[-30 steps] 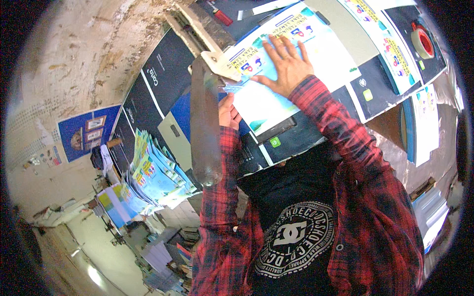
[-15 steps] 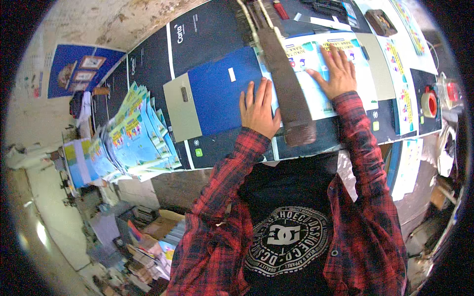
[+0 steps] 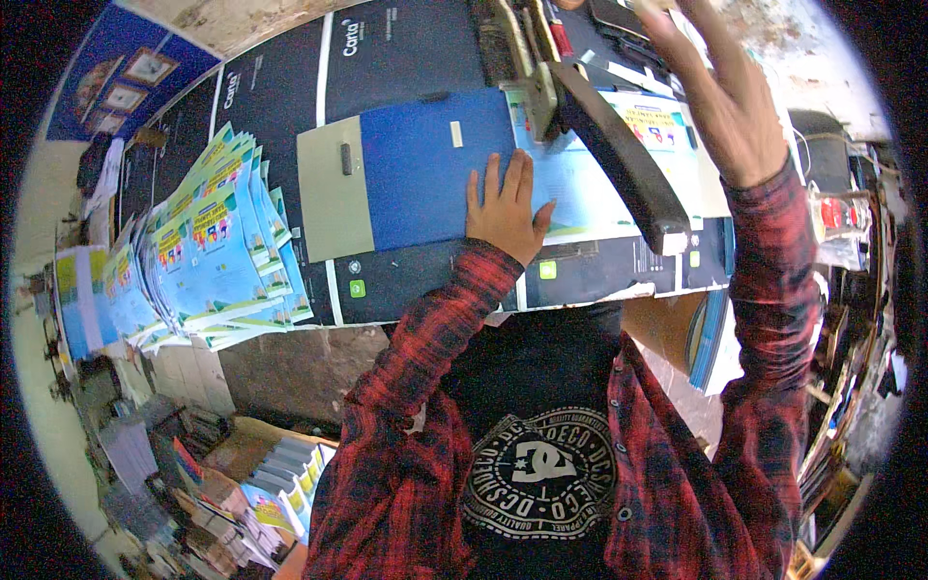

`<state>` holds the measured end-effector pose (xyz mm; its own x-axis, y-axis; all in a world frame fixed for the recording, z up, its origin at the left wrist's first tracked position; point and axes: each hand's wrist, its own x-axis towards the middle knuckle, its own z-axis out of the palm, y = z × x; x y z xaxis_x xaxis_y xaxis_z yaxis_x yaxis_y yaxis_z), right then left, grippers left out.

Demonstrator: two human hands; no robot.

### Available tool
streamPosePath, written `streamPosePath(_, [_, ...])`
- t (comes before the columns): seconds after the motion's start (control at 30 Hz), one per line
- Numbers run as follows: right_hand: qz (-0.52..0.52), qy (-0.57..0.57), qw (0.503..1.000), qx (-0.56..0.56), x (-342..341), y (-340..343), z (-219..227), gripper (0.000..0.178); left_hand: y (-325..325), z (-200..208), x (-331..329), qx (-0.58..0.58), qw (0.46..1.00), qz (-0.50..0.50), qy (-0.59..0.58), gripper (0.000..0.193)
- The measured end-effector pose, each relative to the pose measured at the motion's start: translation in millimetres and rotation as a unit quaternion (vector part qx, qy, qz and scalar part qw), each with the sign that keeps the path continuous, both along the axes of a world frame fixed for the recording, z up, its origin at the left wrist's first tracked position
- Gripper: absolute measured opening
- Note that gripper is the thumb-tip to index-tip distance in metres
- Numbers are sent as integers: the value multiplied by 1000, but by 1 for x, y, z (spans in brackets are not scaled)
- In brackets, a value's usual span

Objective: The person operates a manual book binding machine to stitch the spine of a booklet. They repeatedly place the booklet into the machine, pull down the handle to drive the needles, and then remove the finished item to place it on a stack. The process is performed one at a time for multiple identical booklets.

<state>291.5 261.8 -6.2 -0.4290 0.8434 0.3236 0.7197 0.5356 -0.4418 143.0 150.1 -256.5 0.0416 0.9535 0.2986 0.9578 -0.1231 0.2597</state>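
My left hand (image 3: 507, 208) lies flat with fingers spread at the right edge of a blue board (image 3: 416, 174), which has a grey-beige strip (image 3: 333, 193) along its left side. Blue-and-white printed sheets (image 3: 580, 193) lie to the right of that hand. Slanting over them is a dark lever arm (image 3: 628, 164) with a metal joint at its far end. My right hand (image 3: 730, 116) is raised at the upper right, fingers apart and partly cut off by the picture's edge. It looks blurred, and nothing shows in it.
Fanned printed booklets (image 3: 208, 242) sit on the left of the black-covered table (image 3: 406, 48). A red object (image 3: 561, 39) lies at the back. An open carton (image 3: 280, 445) with booklets stands below left. Framed pictures (image 3: 150, 68) hang on a blue wall panel.
My right hand has lifted off the printed sheets and moved up and right. The lever over the sheets now stands at a different angle. My left hand stays on the blue board.
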Motion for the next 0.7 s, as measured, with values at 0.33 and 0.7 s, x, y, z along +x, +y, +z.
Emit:
streamPosePath(0.33, [8,-146,988,51,-27,-97,-144,99,0,-6,4,-2,999,-26,-24,68])
streamPosePath(0.7, [129,231,920,-290,14,-20,-39,66,4,5,0,-9,1000,-18,-14,68])
